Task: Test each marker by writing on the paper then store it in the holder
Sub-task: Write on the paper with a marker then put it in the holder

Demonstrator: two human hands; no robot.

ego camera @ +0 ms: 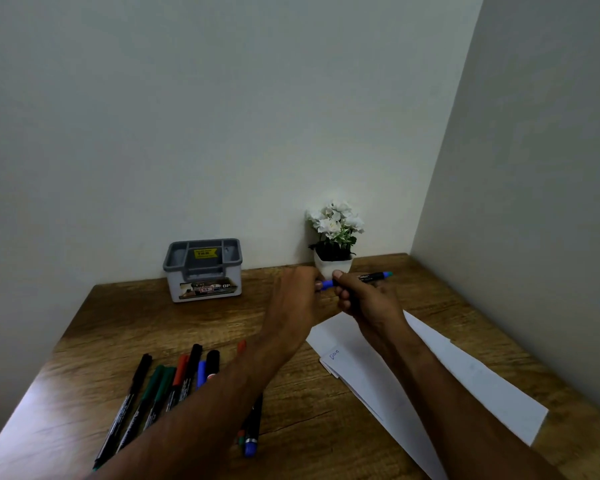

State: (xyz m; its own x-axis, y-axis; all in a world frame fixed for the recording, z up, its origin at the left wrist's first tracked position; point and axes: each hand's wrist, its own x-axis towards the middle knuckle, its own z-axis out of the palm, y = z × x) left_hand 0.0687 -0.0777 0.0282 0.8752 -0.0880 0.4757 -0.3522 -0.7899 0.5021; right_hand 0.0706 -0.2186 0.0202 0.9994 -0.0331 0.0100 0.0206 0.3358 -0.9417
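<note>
A blue-capped black marker [368,278] is held level above the wooden table [291,393] near its back edge; the right hand [364,299] grips the barrel, the left hand [297,296] pinches the blue cap. The grey plastic holder [203,270] stands by the back edge, contents hidden. White paper sheets [465,375] lie along the right edge, loose markers [167,379] front left.

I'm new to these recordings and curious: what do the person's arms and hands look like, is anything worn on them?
Both forearms are bare as far as the picture shows, with no sleeves in view. The left hand and the right hand wear no gloves, and no watch, bracelet or ring can be seen. No cables or markings appear on either arm.
</note>
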